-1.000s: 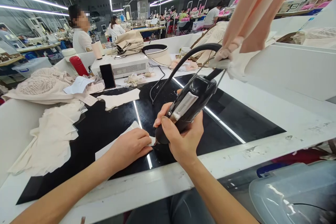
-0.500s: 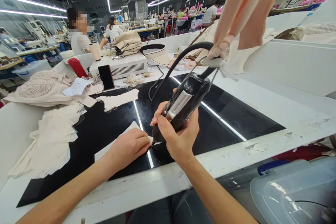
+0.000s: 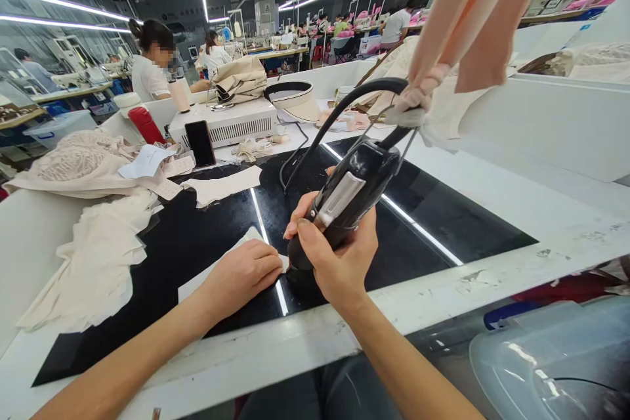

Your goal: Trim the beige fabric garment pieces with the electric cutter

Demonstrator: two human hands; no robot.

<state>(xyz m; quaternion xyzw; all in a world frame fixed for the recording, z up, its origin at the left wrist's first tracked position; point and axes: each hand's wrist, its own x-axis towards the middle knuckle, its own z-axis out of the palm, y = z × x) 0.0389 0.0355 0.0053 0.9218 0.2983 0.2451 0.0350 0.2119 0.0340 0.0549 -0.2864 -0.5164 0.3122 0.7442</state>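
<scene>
My right hand [image 3: 339, 256] is wrapped round a black corded hand tool [image 3: 349, 193] with a silver plate on its side, its tip down on the black table surface [image 3: 207, 236]. A black cable [image 3: 344, 105] arches up from the tool to hanging cloth strips [image 3: 462, 26]. My left hand [image 3: 241, 275] lies flat with fingers together, pressing a white fabric piece [image 3: 246, 239] against the table right beside the tool's tip.
Piles of cream fabric [image 3: 93, 256] lie at the left. A phone [image 3: 200, 142] leans on a white box machine [image 3: 226, 121], with a red bottle [image 3: 145, 123] nearby. A clear plastic bin [image 3: 551, 361] is at lower right. Other people sit at tables behind.
Hands and tool stay almost in place; the tool's tip has shifted slightly along the fabric edge. The person at the back left has turned away.
</scene>
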